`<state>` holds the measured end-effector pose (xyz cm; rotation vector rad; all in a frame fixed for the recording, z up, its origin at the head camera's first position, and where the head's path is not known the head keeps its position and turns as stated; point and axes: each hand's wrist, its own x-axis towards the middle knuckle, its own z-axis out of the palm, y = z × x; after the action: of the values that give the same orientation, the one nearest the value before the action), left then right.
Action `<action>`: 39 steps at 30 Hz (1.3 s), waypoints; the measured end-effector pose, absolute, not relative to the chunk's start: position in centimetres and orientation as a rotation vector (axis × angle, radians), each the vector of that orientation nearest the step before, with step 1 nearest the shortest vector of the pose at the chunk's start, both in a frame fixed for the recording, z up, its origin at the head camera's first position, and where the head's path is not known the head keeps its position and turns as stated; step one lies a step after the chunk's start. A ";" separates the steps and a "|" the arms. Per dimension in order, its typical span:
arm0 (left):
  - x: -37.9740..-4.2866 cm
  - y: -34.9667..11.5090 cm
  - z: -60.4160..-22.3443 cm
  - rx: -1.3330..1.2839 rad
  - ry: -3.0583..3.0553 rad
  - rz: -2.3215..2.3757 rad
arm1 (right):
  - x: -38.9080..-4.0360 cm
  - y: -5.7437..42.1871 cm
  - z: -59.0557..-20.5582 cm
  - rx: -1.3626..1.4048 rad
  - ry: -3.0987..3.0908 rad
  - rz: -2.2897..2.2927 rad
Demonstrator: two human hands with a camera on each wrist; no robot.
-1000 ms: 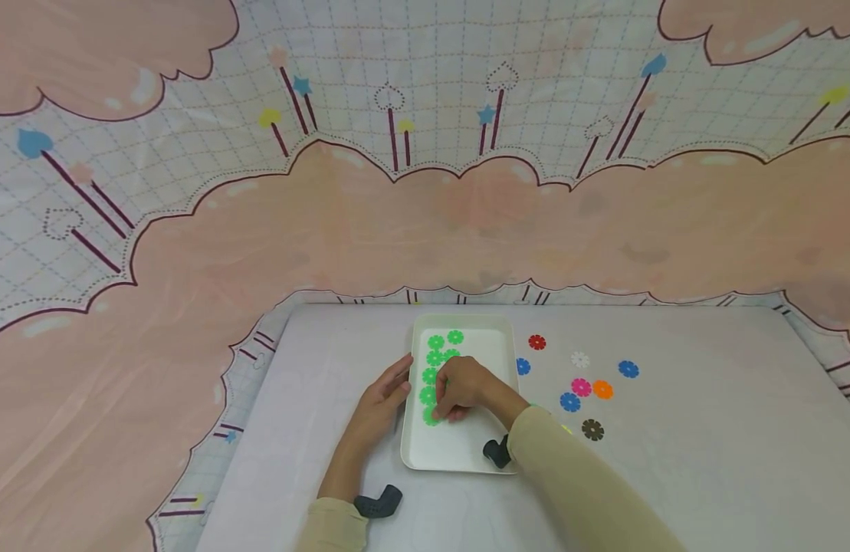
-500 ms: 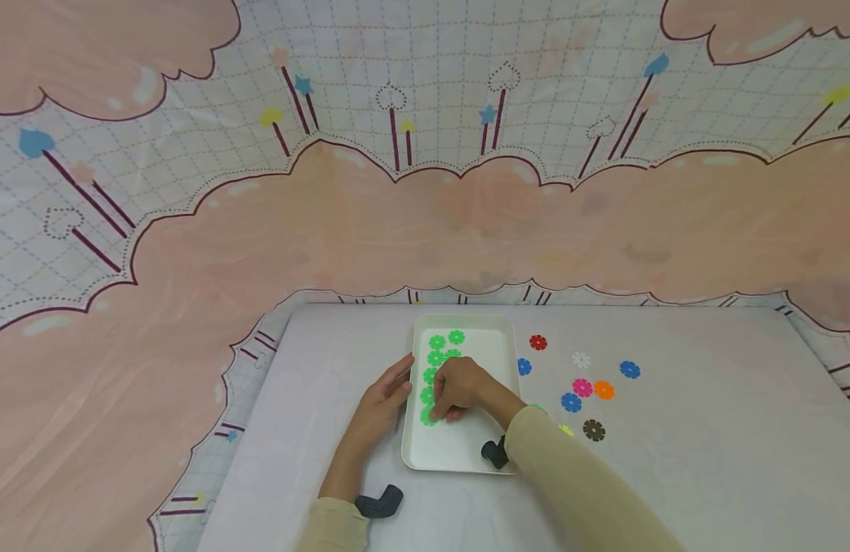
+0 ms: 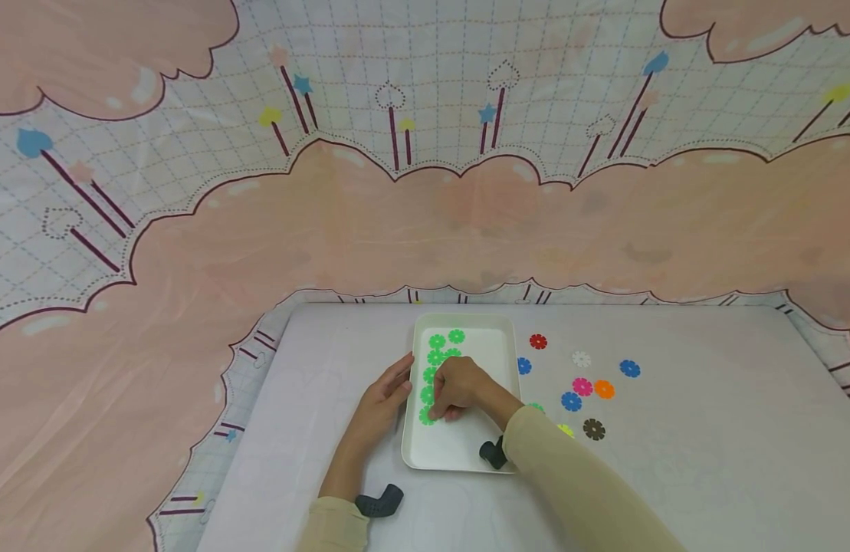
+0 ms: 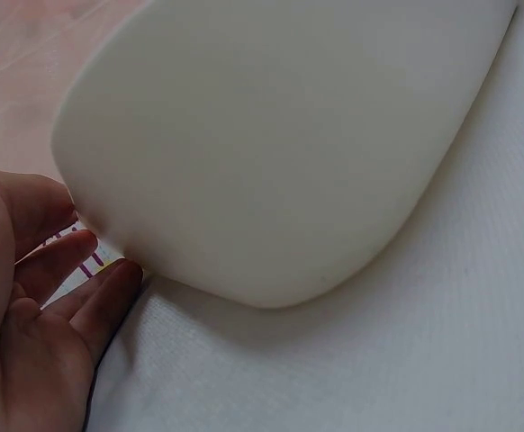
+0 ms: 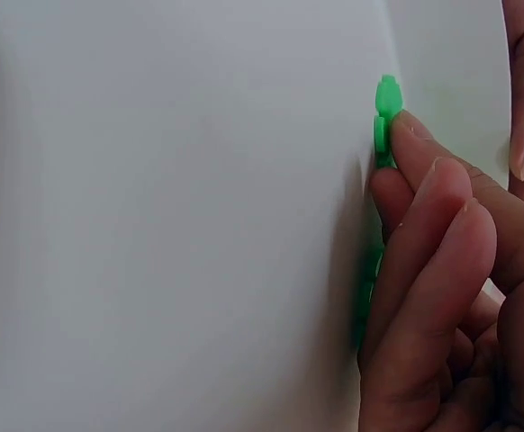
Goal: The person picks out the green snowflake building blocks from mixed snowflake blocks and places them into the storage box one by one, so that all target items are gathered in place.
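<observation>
A white tray (image 3: 493, 345) lies on the table with two uneven columns of green snowflake discs (image 3: 436, 342) along its left side. My right hand (image 3: 459, 387) is over the tray, its thumb and forefinger pinching the nearest green snowflake disc (image 5: 388, 97) at the lower end of the column. The curled fingers hide some discs behind them. My left hand (image 3: 382, 402) rests at the tray's left edge, its extended fingertips touching the outer wall; in the left wrist view these fingers (image 4: 118, 279) meet the tray's rim and do not wrap round it.
Right of the tray lie loose snowflake discs: red (image 3: 538, 342), white (image 3: 581, 359), pink (image 3: 582, 387), orange (image 3: 604, 389), brown (image 3: 593, 429), yellow (image 3: 566, 430) and several blue (image 3: 629, 369). A green one (image 3: 537, 407) is partly behind the right sleeve. A patterned cloth (image 3: 425, 222) hangs behind the table.
The right hand and the nearest green disc have shifted slightly left toward the tray's left wall. The left hand stays at the tray's edge.
</observation>
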<state>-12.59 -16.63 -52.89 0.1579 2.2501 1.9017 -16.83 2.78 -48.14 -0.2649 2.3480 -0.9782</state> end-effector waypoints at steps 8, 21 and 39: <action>-12.5 -16.6 -52.8 0.136 2.259 1.888 | -16.9 3.0 -48.0 -0.256 2.339 -0.959; -12.6 -16.6 -52.9 0.138 2.281 1.876 | -17.4 5.3 -46.3 -0.233 2.307 -1.071; -12.6 -16.5 -53.1 0.110 2.293 1.868 | -17.4 12.2 -44.8 -0.090 2.257 -1.273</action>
<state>-12.62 -16.53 -53.13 0.1099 2.2926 1.8676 -17.43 12.17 -44.76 -0.0900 2.2574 -1.2734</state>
